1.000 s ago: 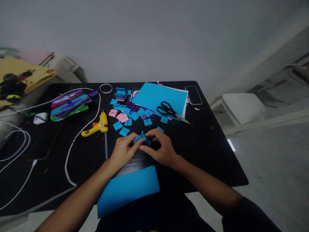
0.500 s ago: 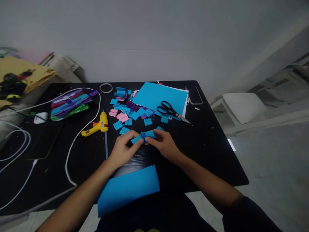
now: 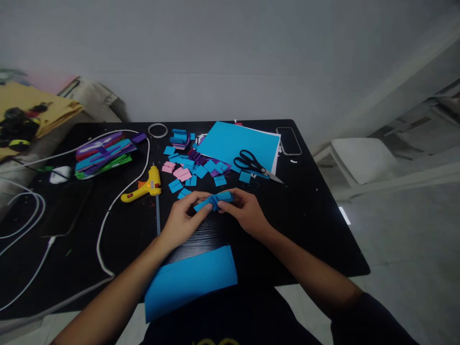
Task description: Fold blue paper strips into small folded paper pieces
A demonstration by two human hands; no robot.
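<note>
Between my two hands is a blue folded paper strip (image 3: 224, 196), pleated at its middle. My left hand (image 3: 185, 218) pinches its left part with thumb and fingers. My right hand (image 3: 247, 213) grips the right part, the thumb pressed near the pleats. Just beyond my hands lie several small blue paper pieces (image 3: 220, 180) and a few pink paper pieces (image 3: 182, 174). A larger folded blue sheet (image 3: 194, 278) rests at the table's front edge, below my left forearm.
Black-handled scissors (image 3: 257, 166) lie partly on a blue sheet (image 3: 230, 141). To the left are a yellow glue gun (image 3: 145, 185), a white cable (image 3: 102, 230) and a stack of coloured paper (image 3: 104, 155). A phone (image 3: 288, 141) sits at the back right of the black table (image 3: 305, 230).
Both hands keep hold of the blue paper strip. Its middle pleats have shifted and look more twisted, and the fingers have moved slightly.
</note>
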